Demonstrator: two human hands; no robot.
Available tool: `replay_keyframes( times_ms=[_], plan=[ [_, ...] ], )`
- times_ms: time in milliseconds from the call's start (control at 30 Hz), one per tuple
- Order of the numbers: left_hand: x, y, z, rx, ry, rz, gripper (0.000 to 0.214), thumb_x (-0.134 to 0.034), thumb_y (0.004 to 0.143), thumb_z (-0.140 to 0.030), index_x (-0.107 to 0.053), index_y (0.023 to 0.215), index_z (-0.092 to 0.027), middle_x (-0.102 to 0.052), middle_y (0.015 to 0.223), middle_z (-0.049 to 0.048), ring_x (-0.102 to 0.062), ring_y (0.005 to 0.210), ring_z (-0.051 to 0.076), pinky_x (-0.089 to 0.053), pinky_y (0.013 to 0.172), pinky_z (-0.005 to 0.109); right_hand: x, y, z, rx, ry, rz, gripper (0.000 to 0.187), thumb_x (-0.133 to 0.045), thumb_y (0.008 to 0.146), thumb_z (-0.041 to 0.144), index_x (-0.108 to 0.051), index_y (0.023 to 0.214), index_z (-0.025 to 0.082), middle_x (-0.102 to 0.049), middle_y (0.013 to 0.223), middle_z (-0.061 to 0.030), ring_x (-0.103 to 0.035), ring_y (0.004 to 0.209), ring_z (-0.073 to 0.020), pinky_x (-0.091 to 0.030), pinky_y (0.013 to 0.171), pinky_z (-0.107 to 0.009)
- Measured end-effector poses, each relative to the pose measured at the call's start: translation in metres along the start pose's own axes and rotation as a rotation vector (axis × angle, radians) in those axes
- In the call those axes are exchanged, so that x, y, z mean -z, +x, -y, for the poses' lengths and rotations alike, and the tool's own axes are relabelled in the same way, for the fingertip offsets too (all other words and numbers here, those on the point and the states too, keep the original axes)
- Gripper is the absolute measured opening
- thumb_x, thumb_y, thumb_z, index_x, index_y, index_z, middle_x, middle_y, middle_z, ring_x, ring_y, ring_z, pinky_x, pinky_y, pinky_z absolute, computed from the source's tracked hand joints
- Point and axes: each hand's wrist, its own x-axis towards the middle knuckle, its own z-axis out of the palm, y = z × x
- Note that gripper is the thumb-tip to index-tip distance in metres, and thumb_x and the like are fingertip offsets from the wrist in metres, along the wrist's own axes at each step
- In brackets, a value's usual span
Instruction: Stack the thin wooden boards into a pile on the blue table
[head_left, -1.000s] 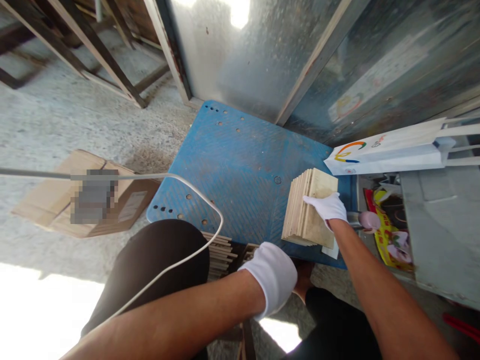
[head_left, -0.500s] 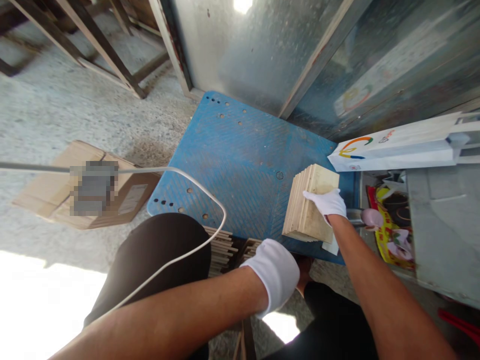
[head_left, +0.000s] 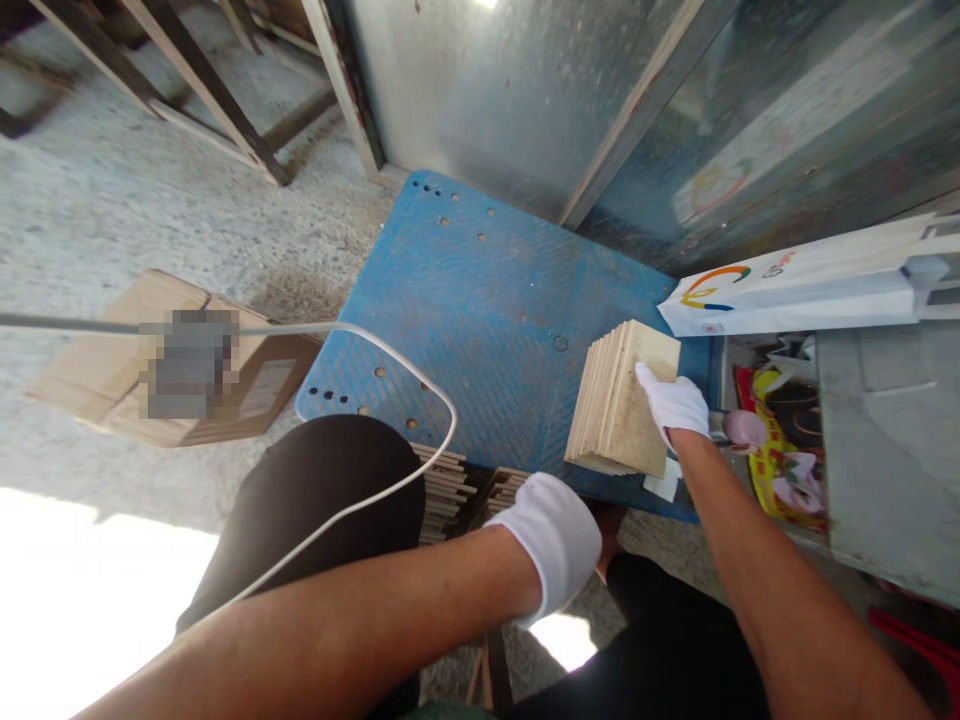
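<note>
A stack of thin wooden boards [head_left: 626, 400] stands on edge near the right end of a blue plastic platform [head_left: 480, 300]. My right hand [head_left: 677, 408], in a white glove, is at the right face of this stack. Its thumb is stretched out over the face of the outermost board; the other fingers are mostly hidden. Lower down, my left hand [head_left: 562, 545], also gloved in white, hangs in front of the platform's near edge. The back of the wrist faces me, and its fingers are out of sight. Close by lie more wooden slats [head_left: 444, 490], partly covered by my knee.
A white paper bag [head_left: 795, 285] lies at the right, beside a grey metal surface [head_left: 892, 450]. An open compartment holds a yellow-red packet [head_left: 765, 480]. At left is a cardboard box [head_left: 247, 390] with a blurred-out object. A white cable [head_left: 390, 350] crosses in front.
My right hand has shifted slightly right; its thumb has moved from the stack's edge onto the outer board's face. The left hand has barely moved. The view has tilted a little.
</note>
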Motion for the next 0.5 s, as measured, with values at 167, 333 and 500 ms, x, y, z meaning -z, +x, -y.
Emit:
replay_keyframes(
  times_ms=[167, 333, 500],
  plan=[
    [-0.007, 0.004, 0.002, -0.026, 0.000, -0.014, 0.021, -0.061, 0.082, -0.018, -0.070, 0.097, -0.006, -0.069, 0.099, 0.0195, -0.066, 0.093, 0.033, -0.052, 0.077, 0.045, 0.011, -0.001, 0.001, 0.096, -0.168, -0.076, 0.072, -0.051, 0.085, 0.063, -0.055, 0.123, 0.002, -0.059, 0.120, -0.0275, -0.056, 0.116, -0.0381, -0.044, 0.096, -0.047],
    [-0.006, 0.004, 0.001, -0.025, 0.018, -0.006, 0.023, -0.064, 0.082, -0.025, -0.070, 0.094, -0.006, -0.069, 0.098, 0.0187, -0.067, 0.091, 0.033, -0.053, 0.074, 0.044, 0.028, 0.002, -0.003, 0.254, -0.039, -0.223, 0.058, -0.053, 0.086, 0.058, -0.062, 0.116, 0.009, -0.065, 0.113, -0.0206, -0.058, 0.113, -0.0336, -0.045, 0.094, -0.042],
    [-0.005, -0.004, -0.001, 0.016, 0.036, -0.085, 0.024, -0.065, 0.080, -0.023, -0.070, 0.097, -0.006, -0.070, 0.094, 0.0187, -0.067, 0.086, 0.031, -0.052, 0.073, 0.041, 0.030, -0.038, -0.012, 0.277, 0.603, -0.091, 0.061, -0.050, 0.083, 0.066, -0.070, 0.102, 0.011, -0.071, 0.084, -0.0129, -0.068, 0.073, -0.0220, -0.054, 0.066, -0.031]
  ],
)
